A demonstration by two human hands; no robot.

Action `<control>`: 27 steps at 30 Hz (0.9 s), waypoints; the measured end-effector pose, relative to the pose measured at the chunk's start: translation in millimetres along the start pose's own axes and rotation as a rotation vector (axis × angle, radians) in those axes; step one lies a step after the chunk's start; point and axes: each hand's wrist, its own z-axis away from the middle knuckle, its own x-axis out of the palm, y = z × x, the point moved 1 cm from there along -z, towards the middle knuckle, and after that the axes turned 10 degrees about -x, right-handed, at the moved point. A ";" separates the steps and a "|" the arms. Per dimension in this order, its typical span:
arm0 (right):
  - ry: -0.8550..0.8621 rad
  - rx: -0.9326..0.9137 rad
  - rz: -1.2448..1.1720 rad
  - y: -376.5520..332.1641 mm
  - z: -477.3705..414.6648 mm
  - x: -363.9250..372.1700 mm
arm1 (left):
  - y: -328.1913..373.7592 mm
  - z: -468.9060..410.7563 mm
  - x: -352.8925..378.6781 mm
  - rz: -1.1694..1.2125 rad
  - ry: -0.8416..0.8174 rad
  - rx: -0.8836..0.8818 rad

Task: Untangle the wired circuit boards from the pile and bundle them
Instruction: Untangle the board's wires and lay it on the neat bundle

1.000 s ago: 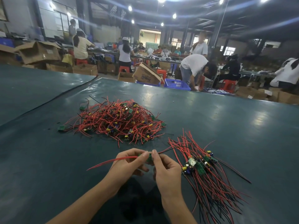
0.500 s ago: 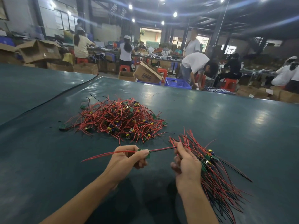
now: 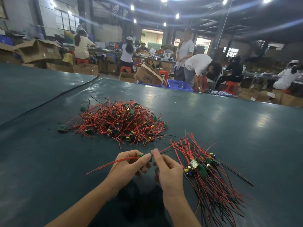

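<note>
here we hold one circuit board (image 3: 142,155) just in front of the pile (image 3: 118,122), over the desk (image 3: 229,128). the left hand (image 3: 129,166) has its grip clamped on this board, thumb across its top, fingers curled beneath. a red wire (image 3: 111,163) runs from the board leftward past the left hand, its free end nearer to us than the pile. the right hand (image 3: 168,171) has its grip pinched together on the thin wires (image 3: 164,150) just beside the board. those wires lead on to the bundle (image 3: 206,174), which lies on the desk right of the pile and nearer to us, apart from it. a stray board (image 3: 61,128) rests at the pile's left edge.
</note>
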 end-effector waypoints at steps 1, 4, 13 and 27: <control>-0.024 -0.019 0.007 0.8 3.5 5.3 | -0.7 0.0 -0.5 -0.019 -0.005 -0.001; -0.004 -0.036 0.005 2.3 3.3 6.1 | -1.2 -0.5 -0.8 -0.050 -0.022 -0.011; 0.333 0.047 -0.249 -8.9 -26.0 -31.5 | 2.6 -4.8 -4.2 0.025 -0.041 0.009; 0.083 -0.138 -0.355 -15.5 -15.5 -29.6 | -0.2 -11.9 -11.6 0.389 0.217 -0.165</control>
